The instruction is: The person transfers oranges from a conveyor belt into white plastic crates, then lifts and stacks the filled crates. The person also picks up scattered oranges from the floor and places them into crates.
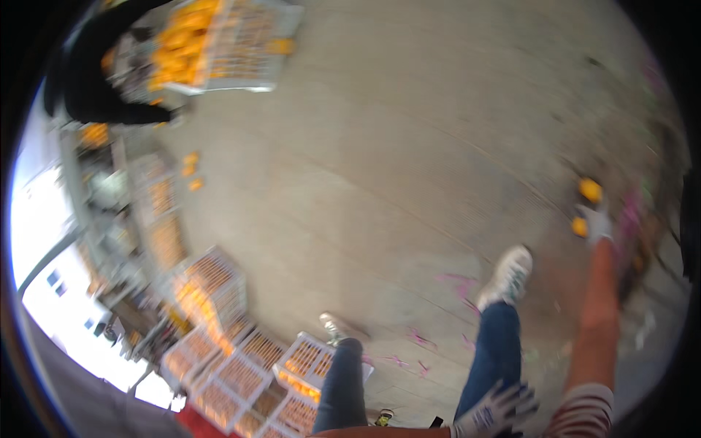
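My left hand (495,409), in a pale glove with dark marks, is at the bottom edge beside my right leg, its fingers spread and nothing in it. My right hand (597,222), also gloved, reaches far out to the right, low over the floor. One orange fruit (590,190) lies at its fingertips and another orange fruit (579,226) is against its near side. Blur hides whether the fingers close on either fruit. Pink strips (631,211) and brown debris are just beyond this hand.
Plastic crates (241,375) of orange fruit stand at lower left, with another heaped crate (241,49) at upper left. A few loose fruits (191,169) lie on the concrete floor (356,164). A dark-sleeved person's arm (93,82) shows at upper left. Pink scraps (421,338) lie near my shoes.
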### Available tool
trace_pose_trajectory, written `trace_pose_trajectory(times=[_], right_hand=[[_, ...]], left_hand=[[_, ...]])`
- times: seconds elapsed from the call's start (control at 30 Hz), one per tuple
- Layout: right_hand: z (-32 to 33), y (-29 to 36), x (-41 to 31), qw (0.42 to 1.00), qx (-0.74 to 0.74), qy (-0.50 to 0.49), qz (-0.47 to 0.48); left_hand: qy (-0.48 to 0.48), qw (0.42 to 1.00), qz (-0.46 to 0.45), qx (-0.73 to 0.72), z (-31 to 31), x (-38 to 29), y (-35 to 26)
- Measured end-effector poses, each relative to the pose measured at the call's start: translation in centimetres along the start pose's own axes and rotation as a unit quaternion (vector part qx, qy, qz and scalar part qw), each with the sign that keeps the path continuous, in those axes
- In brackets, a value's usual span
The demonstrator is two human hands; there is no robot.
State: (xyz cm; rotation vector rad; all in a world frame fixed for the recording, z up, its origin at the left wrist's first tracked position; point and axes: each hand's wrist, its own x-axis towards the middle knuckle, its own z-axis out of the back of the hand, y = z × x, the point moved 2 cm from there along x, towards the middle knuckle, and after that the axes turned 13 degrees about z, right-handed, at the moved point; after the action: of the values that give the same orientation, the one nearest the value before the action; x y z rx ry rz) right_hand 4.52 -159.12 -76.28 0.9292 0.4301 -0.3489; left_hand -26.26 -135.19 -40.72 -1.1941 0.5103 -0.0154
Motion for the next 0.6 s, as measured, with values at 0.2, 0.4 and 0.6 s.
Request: trace_pose_trajectory(times=[0.2,0.4,0.6], right_hand=[[2.9,-12.4,10.3,0.998,-0.048,0.015,-0.046],[9.6,-3.6,-16.2,0.945,0.221,0.019,-0.241],[8.3,20.9,-24.9,0.951,0.293,-0.04,0.088]], left_hand=[[0.298,0.94,0.141,0.088,-4.9,2.8,0.7],[0.241,0.939,0.242,0.042,-1.4,2.3,-3.5],[-0.111,0.969,0.2,0.098,11.3,3.3,2.0]])
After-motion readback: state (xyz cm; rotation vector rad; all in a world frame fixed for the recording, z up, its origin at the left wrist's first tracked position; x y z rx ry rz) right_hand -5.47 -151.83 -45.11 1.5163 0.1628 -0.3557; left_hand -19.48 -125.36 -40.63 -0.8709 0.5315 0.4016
